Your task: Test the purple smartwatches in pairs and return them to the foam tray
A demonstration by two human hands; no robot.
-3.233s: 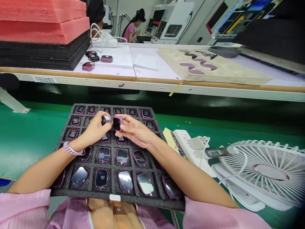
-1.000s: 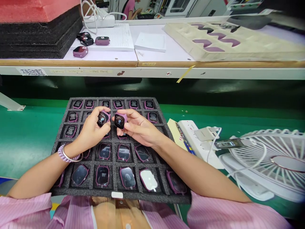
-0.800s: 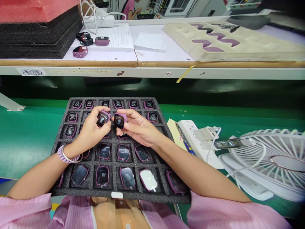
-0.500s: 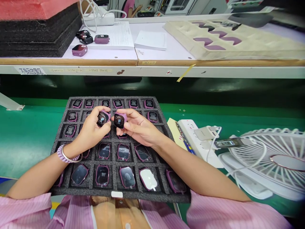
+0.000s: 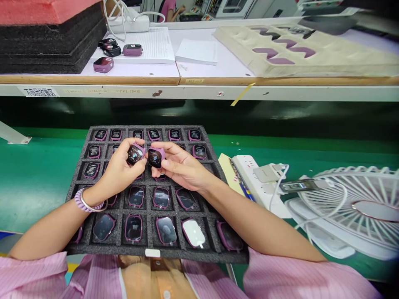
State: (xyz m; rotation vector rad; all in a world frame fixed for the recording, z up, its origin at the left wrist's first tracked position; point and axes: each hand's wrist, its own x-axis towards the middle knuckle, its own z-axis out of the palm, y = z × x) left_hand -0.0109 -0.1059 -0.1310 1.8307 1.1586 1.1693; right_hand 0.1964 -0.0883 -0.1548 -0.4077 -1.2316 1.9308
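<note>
My left hand [image 5: 124, 164] pinches a purple smartwatch body [image 5: 135, 154] whose dark screen is lit with a dial-like picture. Close beside it, my right hand [image 5: 181, 166] grips a second purple watch body [image 5: 155, 158] between thumb and fingers, its screen lit in a similar way. Both watches are strapless and held above a black foam tray [image 5: 152, 250]. More watch bodies lie in the tray's square compartments. Those in the far rows show lines of text, while nearer ones, such as this watch [image 5: 166, 230], have dark or reflecting screens. My hands hide some compartments in the middle.
Right of the tray are a power strip [image 5: 249, 170] with plugged-in adapters and a white fan [image 5: 368, 203]. On the shelf beyond stand stacked black foam [image 5: 50, 50], loose watches [image 5: 103, 64], paper [image 5: 197, 52] and a cream moulded tray [image 5: 305, 62]. A person [image 5: 170, 10] sits farther back.
Both hands stay nearly in place, each keeping its watch. The two watches have shifted and tilted only very slightly.
</note>
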